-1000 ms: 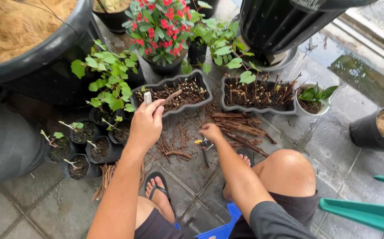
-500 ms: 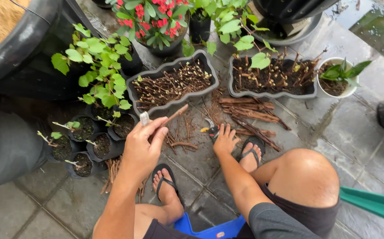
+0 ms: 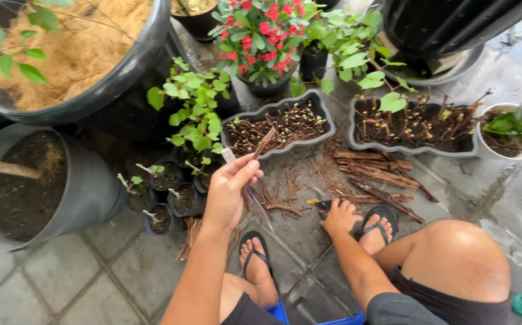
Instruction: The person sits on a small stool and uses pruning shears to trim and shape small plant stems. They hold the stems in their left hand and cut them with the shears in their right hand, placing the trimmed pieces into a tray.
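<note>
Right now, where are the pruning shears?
The pruning shears lie on the paved ground under the right hand, just ahead of the sandalled foot and below the pile of cut stems.

Bare paving [image 3: 56, 283] lies open at the lower left, beside the person's left arm. Ahead of the left hand [image 3: 228, 192], a grey oblong tray [image 3: 327, 123] of cuttings blocks the way, with small black pots [image 3: 164, 198] crowding its left side. Loose sticks [image 3: 381, 174] litter the wet ground between the trays and the right hand [image 3: 340, 218]. Large dark tubs [image 3: 86, 198] wall the left edge.
</note>
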